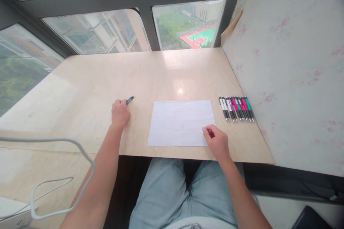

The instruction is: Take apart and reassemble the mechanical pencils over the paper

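Note:
On the left part of the table, my left hand (120, 113) is closed on a blue pen (130, 100); the pen's dark end sticks out past the fingers and the rest is hidden. A sheet of white paper (180, 123) lies flat in front of me, with a faint line of print along its far edge. My right hand (216, 141) rests over the sheet's near right corner, fingers loosely curled in and nothing visible in them. Right of the sheet, several pens (235, 108) lie side by side in a row, with white, purple, pink and green barrels and dark grips.
The light wooden table (161, 75) runs back to dark-framed windows. A wall with flowered paper (290, 71) bounds it on the right. At lower left a grey cable (67, 140) loops above a white box (16, 214). My legs are under the table's front edge.

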Demonstrator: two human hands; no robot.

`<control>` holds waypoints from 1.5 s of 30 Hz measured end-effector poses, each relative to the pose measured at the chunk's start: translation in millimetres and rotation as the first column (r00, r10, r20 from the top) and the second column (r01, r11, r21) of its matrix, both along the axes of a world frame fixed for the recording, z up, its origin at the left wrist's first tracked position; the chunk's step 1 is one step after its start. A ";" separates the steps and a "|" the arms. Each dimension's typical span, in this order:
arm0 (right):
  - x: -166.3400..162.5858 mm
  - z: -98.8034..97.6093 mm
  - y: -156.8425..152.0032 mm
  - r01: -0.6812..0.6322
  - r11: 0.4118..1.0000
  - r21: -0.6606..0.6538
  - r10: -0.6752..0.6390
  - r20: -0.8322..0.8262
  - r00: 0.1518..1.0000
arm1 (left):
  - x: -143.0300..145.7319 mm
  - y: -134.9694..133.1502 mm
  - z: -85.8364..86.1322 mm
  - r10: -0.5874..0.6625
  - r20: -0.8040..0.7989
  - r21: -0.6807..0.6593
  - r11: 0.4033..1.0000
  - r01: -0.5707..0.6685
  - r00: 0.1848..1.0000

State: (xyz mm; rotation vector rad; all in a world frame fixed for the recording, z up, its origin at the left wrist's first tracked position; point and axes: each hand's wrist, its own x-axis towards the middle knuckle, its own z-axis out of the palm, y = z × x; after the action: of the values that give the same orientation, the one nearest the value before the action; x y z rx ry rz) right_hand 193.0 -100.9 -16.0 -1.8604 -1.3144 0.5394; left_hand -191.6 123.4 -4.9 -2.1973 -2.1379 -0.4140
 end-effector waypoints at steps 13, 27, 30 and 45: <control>1.6 -0.7 -2.0 0.039 0.998 0.057 -0.034 -0.090 0.995 | 72.8 -72.6 44.8 -0.044 0.993 0.042 0.999 0.023 0.107; -33.9 35.9 18.9 0.079 0.974 0.211 0.126 -0.800 0.586 | 200.9 -172.1 15.1 0.326 0.804 -0.216 0.939 0.266 -0.497; -50.2 38.6 30.9 0.001 0.986 0.167 0.153 -0.908 0.391 | 207.5 -180.0 17.4 0.274 0.854 -0.193 0.956 0.220 -0.442; -78.6 24.8 9.5 0.329 0.943 0.058 -0.069 -0.930 0.360 | 225.8 -202.4 16.7 0.313 0.812 -0.224 0.946 0.232 -0.492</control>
State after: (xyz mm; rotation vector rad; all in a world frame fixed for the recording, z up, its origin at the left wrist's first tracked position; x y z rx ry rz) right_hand 114.4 -91.4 8.8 -1.1008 -0.3158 1.0387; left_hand 34.2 -79.0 11.8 -1.2855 -2.5992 -3.6576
